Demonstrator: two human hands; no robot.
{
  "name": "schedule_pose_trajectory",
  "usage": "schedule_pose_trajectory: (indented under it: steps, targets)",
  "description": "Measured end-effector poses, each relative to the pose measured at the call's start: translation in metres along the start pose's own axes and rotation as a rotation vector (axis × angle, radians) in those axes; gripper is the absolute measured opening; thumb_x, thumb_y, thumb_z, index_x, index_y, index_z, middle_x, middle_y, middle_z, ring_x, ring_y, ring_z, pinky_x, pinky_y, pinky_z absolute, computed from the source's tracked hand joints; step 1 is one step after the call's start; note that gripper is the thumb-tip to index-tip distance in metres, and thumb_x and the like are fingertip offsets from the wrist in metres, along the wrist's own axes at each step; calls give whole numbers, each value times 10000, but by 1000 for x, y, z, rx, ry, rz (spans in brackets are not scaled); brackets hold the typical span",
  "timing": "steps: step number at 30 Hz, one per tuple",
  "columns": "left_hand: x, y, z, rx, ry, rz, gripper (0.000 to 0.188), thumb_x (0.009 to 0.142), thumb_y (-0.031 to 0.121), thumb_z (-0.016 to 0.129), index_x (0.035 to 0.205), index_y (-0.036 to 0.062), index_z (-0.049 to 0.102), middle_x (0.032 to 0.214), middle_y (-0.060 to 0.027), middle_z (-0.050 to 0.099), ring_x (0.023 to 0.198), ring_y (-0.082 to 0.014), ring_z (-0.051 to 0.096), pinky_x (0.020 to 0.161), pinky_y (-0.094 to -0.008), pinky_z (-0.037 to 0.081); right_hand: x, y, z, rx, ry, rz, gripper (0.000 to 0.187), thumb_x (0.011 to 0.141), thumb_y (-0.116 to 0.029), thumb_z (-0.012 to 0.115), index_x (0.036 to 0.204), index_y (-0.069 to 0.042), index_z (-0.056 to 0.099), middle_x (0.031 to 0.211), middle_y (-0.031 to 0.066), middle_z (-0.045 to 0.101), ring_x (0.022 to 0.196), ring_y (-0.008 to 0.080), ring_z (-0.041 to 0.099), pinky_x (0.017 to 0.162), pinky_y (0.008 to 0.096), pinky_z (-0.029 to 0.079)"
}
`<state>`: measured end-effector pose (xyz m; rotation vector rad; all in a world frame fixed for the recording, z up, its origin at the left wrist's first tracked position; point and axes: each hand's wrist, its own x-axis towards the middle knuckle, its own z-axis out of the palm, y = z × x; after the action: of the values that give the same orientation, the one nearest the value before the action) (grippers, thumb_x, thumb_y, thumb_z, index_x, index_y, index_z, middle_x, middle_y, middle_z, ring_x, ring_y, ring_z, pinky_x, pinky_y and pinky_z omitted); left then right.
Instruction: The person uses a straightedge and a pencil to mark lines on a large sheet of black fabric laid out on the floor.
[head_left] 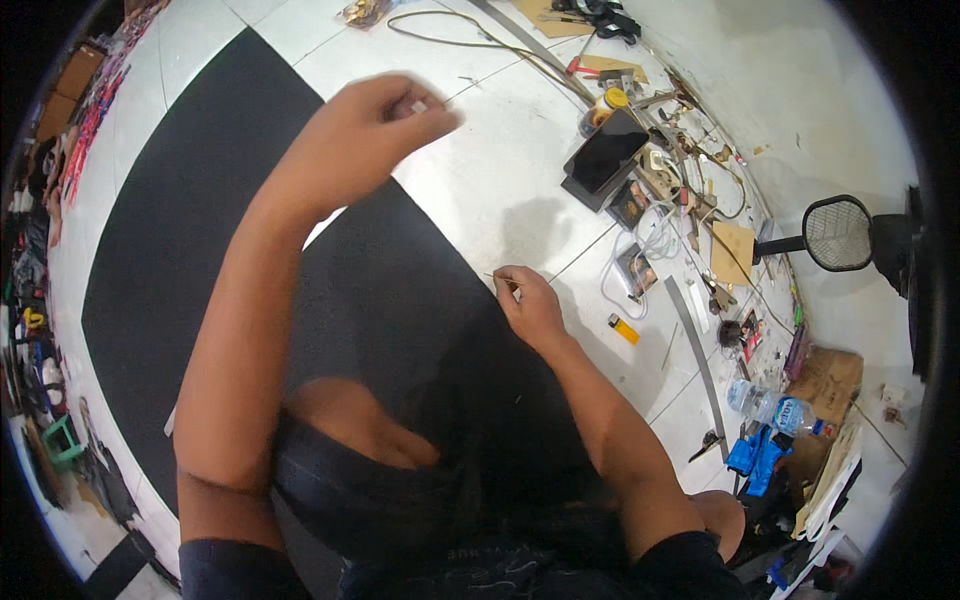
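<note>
1. Thin stick (507, 279): it lies between the thumb and forefinger of the right hand (532, 308), its pale tip jutting out to the left past the fingers.
2. The right hand's fingers are pinched narrow around this stick, just beside the right edge of the black sheet (195, 220).
3. The left hand (362, 135) is raised farther forward, well apart from the stick, its fingers curled. A small pale piece (419, 106) shows among them; I cannot tell how firmly they grip it, as the hand is blurred.
4. The black sheet spreads over the white tiled floor (480, 190), beneath the left forearm; whether it is one piece or two, I cannot tell.
5. To the right of the right hand, a yellow lighter (624, 329) lies on the floor near a white cable (608, 292), with a dark flat device (608, 150) farther forward.
</note>
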<state>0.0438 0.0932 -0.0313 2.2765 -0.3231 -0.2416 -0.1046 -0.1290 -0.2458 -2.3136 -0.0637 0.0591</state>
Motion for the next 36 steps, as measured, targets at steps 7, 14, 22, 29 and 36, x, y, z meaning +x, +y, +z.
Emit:
schedule_pose_trajectory:
  steps: [7, 14, 22, 29, 36]
  targets:
    - [-60, -144, 146, 410, -303, 66, 550, 842, 372, 750, 1304, 113, 600, 1390, -213, 521, 1340, -373, 458, 1117, -514, 352, -21, 0, 5, 158, -126, 151, 218, 949, -162, 595, 1096, -23, 675, 1043, 175, 697, 953, 322, 681, 834, 385, 533]
    - [-98, -192, 217, 526, -308, 193, 1044, 730, 734, 692, 1562, 245, 295, 1638, -193, 126, 1505, -428, 101, 1201, -596, 73, -28, 13, 29, 131, -70, 87, 228, 980, -177, 550, 1125, -33, 651, 1094, 166, 682, 1027, 352, 655, 886, 431, 512]
    - [-99, -192, 217, 526, -230, 222, 1030, 713, 755, 668, 1548, 255, 330, 1621, -188, 188, 1498, -403, 153, 1210, -567, 97, -22, 15, 33, 62, -109, 35, 213, 975, -174, 548, 1126, -50, 632, 1081, 159, 676, 989, 351, 660, 837, 442, 528]
    - [-96, -188, 215, 512, -266, 188, 1015, 713, 730, 685, 1543, 258, 339, 1619, -186, 193, 1498, -392, 158, 1210, -564, 104, -21, 16, 21, -86, -240, 0, 174, 944, -146, 575, 1085, -59, 626, 1044, 135, 675, 986, 335, 652, 828, 436, 530]
    - [-97, -189, 214, 525, -279, 184, 1017, 716, 733, 685, 1545, 264, 329, 1622, -180, 187, 1501, -389, 151, 1216, -552, 94, -2, 19, 27, -30, -174, -181, 172, 940, -141, 573, 1072, -41, 621, 1034, 132, 676, 985, 326, 648, 837, 434, 526]
